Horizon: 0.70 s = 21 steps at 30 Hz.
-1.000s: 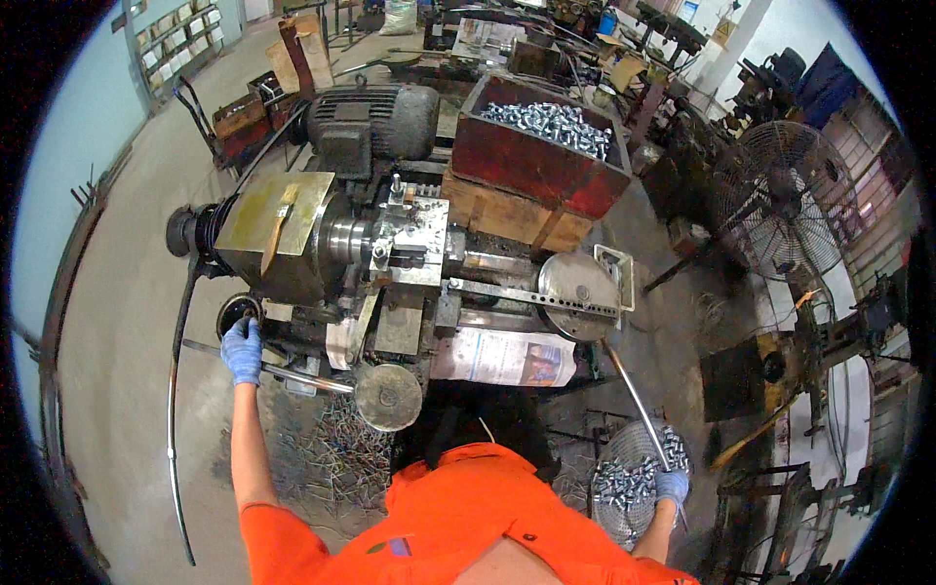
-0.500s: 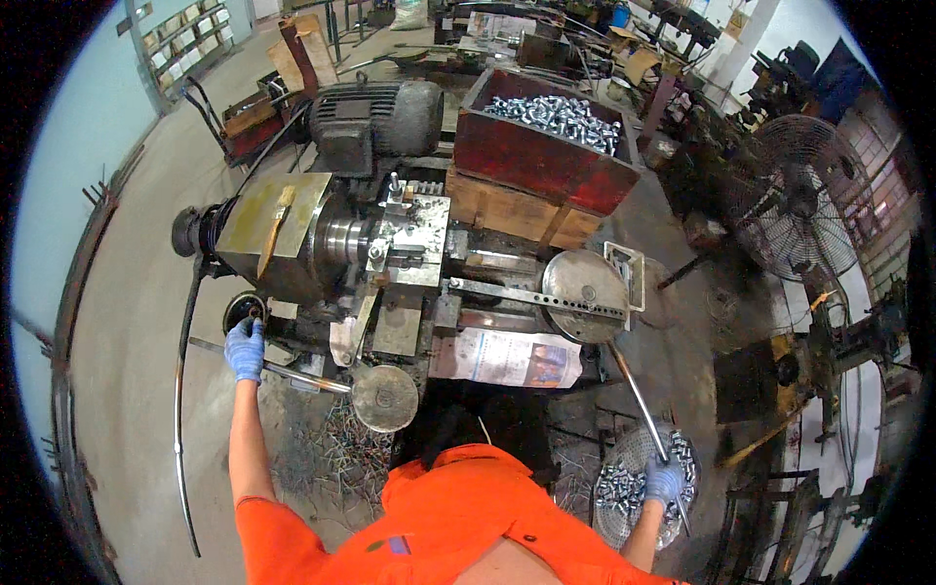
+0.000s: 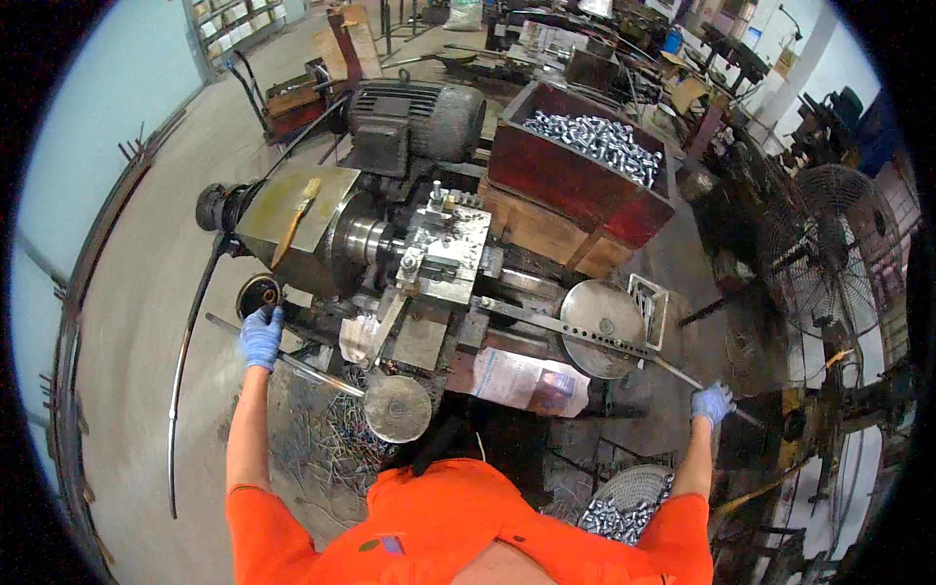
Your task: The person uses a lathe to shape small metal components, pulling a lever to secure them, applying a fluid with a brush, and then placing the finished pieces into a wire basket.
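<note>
My left hand (image 3: 260, 339), in a blue glove, has its fingers curled at the lower edge of a black round wheel-like part (image 3: 257, 292) with a brass-coloured centre. What those fingers grip is hidden. On the right, my gloved right hand (image 3: 714, 403) is wrapped round a metal lever rod (image 3: 682, 376). That rod joins a perforated bar (image 3: 595, 341) lying across a round metal disc (image 3: 603, 327). Between my hands stands the lathe-like machine, with its spindle (image 3: 369, 240) facing a metal tool block (image 3: 445, 244). A brush (image 3: 296, 222) lies on the headstock's cover plate (image 3: 274, 212).
Behind the machine are a motor (image 3: 414, 122) and a red bin (image 3: 575, 180) of shiny metal parts. A basket (image 3: 639, 478) of similar parts sits low by my right arm. A rod with a round plate (image 3: 398, 409) juts out near my body. At right stands a fan (image 3: 829, 244).
My right hand has swung the lever rod up and outward, away from the basket. My left hand stays at the black round part. The view has shifted somewhat.
</note>
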Each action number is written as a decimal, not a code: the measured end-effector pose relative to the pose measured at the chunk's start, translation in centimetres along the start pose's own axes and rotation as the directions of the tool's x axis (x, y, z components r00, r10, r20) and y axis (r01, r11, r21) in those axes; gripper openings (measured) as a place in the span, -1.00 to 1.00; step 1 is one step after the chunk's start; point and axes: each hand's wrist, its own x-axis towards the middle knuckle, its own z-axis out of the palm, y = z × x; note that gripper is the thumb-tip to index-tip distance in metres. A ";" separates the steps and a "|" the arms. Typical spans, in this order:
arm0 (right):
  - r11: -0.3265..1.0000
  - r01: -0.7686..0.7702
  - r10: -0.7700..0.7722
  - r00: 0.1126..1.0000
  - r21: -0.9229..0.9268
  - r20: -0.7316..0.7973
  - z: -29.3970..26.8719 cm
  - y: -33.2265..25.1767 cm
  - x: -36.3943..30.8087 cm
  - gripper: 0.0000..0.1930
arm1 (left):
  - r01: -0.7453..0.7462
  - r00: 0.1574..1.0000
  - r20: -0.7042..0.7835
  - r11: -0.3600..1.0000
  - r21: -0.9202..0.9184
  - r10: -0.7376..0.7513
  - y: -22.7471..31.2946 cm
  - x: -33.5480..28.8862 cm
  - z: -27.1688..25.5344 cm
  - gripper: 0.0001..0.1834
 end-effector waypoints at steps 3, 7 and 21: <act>0.986 0.159 -0.154 0.984 0.047 -0.091 -1.4 -4.4 -0.7 -0.35 | -0.085 0.993 0.050 0.931 -0.356 0.110 -2.1 -0.2 -0.5 -0.71; 0.942 0.301 -0.245 0.920 0.151 -0.306 1.3 -4.9 -5.6 -0.32 | -0.150 0.902 -0.400 0.751 -0.643 -0.162 -8.0 -1.1 -1.9 -0.75; 0.787 0.157 -0.248 0.966 0.596 0.075 5.1 -2.7 -19.8 -0.55 | -0.384 0.874 0.476 0.737 0.557 0.096 -10.3 -1.5 9.3 -0.53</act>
